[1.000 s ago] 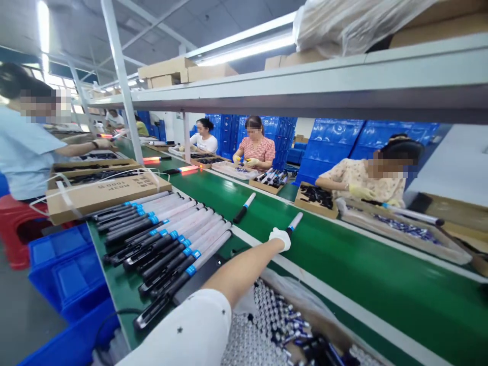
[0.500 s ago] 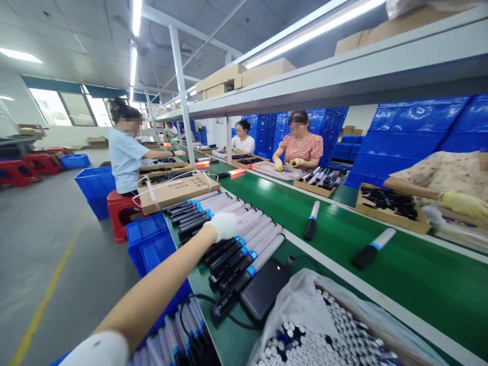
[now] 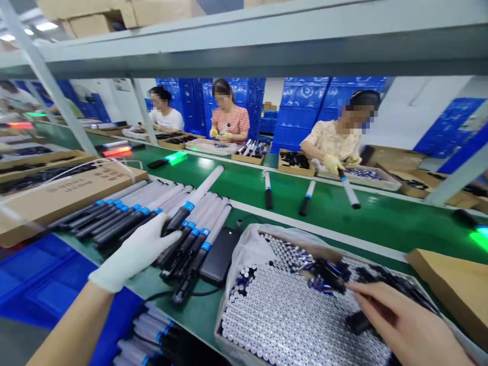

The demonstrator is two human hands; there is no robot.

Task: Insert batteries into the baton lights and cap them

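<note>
My left hand (image 3: 143,246), in a white glove, grips the black handle of a light stick (image 3: 204,188) with a clear tube and blue band. It is raised above a row of similar sticks (image 3: 125,208) on the green table. My bare right hand (image 3: 396,310) pinches a small black part (image 3: 330,274) over a lined box of batteries (image 3: 282,305). More black parts (image 3: 392,284) lie on the batteries at the box's right side. A black flat device (image 3: 221,254) with a cable sits between the sticks and the box.
Light sticks (image 3: 268,190) lie on the green belt (image 3: 244,178) beyond. Across it, several people (image 3: 343,132) work beside boxes. A closed carton (image 3: 64,190) is at left, a cardboard piece (image 3: 453,284) at right. Blue bins (image 3: 49,279) stand below the table edge. A shelf (image 3: 244,51) spans overhead.
The view has swung right. My left hand has lifted a light stick off the row. My right hand has come into view over the battery box with a black part.
</note>
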